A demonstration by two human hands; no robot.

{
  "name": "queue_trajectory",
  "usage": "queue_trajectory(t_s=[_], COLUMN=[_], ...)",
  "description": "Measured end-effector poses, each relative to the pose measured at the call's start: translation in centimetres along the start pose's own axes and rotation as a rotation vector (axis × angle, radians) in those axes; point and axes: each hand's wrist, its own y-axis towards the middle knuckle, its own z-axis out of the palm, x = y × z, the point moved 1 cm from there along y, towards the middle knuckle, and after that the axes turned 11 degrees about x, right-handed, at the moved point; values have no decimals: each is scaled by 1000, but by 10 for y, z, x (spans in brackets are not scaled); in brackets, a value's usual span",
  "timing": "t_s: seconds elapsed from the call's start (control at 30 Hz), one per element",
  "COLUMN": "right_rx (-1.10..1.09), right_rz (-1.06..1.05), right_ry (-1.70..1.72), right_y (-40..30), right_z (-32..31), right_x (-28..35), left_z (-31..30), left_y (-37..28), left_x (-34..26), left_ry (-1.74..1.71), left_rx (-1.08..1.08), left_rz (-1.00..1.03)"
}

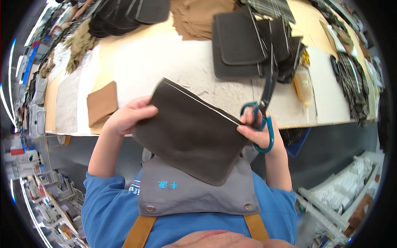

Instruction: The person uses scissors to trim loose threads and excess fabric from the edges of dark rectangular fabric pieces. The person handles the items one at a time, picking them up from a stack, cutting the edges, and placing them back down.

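Observation:
A dark brown fabric panel [192, 133] hangs between my hands in front of the apron, rounded at its lower corners, with a white strip along its upper edge. My left hand [133, 113] pinches its upper left side between thumb and fingers. At the strip's right end, my right hand [256, 130] grips the panel's corner. The same hand also carries scissors [263, 105] with teal handles looped over the fingers; their dark blades point away from me over the table. Part of the right fingers is hidden behind the handles.
Dark panels with white strips [242, 40] are heaped beyond the scissors. More dark pieces [130, 15] and tan fabric [201, 18] lie at the back. Folded brown cloth [102, 104] sits by the table's [149, 59] front edge. A yellowish bottle [302, 85] and plaid fabric [353, 83] lie right.

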Motion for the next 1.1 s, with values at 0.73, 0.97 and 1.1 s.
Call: queue_trajectory(t_s=[0.73,0.97,1.1], right_rx=[-153,-248,-318], right_rz=[54,-44,-90], right_ry=[168,155,184], right_y=[-12,-25,-39], right_z=[-25,-34,-44], right_x=[-28,-31,-38], left_z=[-110,-19,8], left_y=[196,183,153], left_x=[-62,18,67], left_ry=[496,1374,1716], left_rx=[-495,-450,-434], left_rz=[357,433,122])
